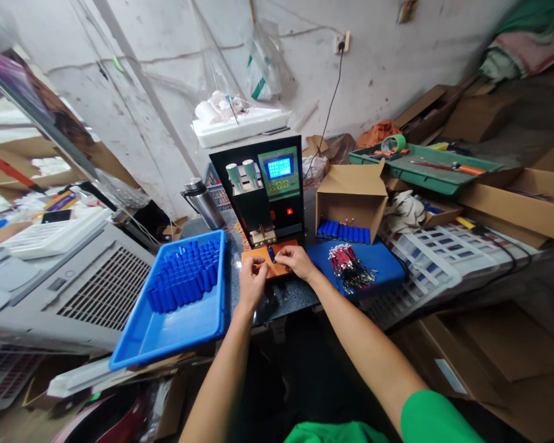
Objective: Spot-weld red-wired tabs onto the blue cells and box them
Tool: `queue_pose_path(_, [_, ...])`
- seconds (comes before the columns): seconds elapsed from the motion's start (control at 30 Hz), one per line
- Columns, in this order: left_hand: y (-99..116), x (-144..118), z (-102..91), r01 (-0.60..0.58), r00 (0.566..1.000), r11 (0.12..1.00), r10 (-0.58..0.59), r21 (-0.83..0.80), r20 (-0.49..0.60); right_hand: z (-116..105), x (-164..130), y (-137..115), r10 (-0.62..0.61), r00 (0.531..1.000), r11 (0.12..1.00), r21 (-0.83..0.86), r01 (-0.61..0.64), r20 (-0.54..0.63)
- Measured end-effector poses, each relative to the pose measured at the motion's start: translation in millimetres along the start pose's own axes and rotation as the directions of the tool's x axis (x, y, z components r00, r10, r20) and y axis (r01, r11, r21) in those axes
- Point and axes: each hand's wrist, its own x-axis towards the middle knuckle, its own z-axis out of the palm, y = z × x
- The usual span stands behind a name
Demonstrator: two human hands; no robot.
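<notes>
My left hand (252,278) and my right hand (294,259) meet over an orange pad (277,266) at the foot of a black spot-welding machine (261,187). Together their fingertips pinch a small blue cylindrical cell (271,253) standing just below the machine's welding head. A blue tray (154,341) to the left holds several more blue cells (184,277). On a blue mat (383,261) to the right lies a bundle of red and black wires (348,264).
An open cardboard box (351,194) with a row of blue cells stands behind the mat. A steel flask (203,203) is left of the machine. A green tray (425,166) with tools sits at back right. Cardboard boxes (512,351) crowd the right; a grey appliance (83,289) sits left.
</notes>
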Motion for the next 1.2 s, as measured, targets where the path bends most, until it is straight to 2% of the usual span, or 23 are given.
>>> queue_pose_path(0.07, [-3.5,6.3,2.0,-0.010,1.000,0.999,0.009,0.048,0.012,-0.6,0.2,0.4,0.034,0.999,0.998,0.051,-0.033,-0.011])
queue_pose_path(0.17, [-5.9,17.6,9.2,-0.075,0.986,0.992,0.060,0.098,0.153,-1.1,0.5,1.0,0.058,0.998,0.990,0.129,-0.054,-0.028])
queue_pose_path(0.27, [-6.5,24.1,13.6,-0.111,0.974,0.990,0.092,0.081,0.208,-1.1,0.8,0.7,0.083,0.993,0.978,0.200,-0.065,-0.084])
queue_pose_path(0.43, [-6.0,22.7,2.3,-0.049,0.966,0.996,0.030,0.069,0.257,-0.8,2.2,-0.1,0.131,0.983,0.946,0.311,-0.085,-0.131])
queue_pose_path(0.57, [-3.8,22.6,-7.9,0.025,0.981,0.999,-0.021,-0.019,0.195,-0.1,4.2,0.3,0.147,0.980,0.942,0.323,-0.096,-0.138])
queue_pose_path(0.67, [-3.3,24.6,-8.3,0.043,0.987,0.997,-0.033,-0.063,0.158,0.6,6.1,1.2,0.152,0.979,0.946,0.307,-0.104,-0.137])
queue_pose_path(0.87, [-6.2,26.4,6.6,0.058,0.967,0.986,-0.017,-0.154,0.255,1.3,8.9,3.0,0.143,0.976,0.964,0.246,-0.100,-0.165])
queue_pose_path(1.03, [-7.9,25.8,18.4,0.036,0.970,0.984,0.008,-0.174,0.242,2.8,9.4,3.3,0.132,0.971,0.967,0.242,-0.083,-0.197])
queue_pose_path(1.2, [-11.2,25.7,20.4,0.024,0.971,0.979,0.025,-0.204,0.238,6.8,12.0,2.0,0.154,0.957,0.967,0.238,-0.095,-0.246])
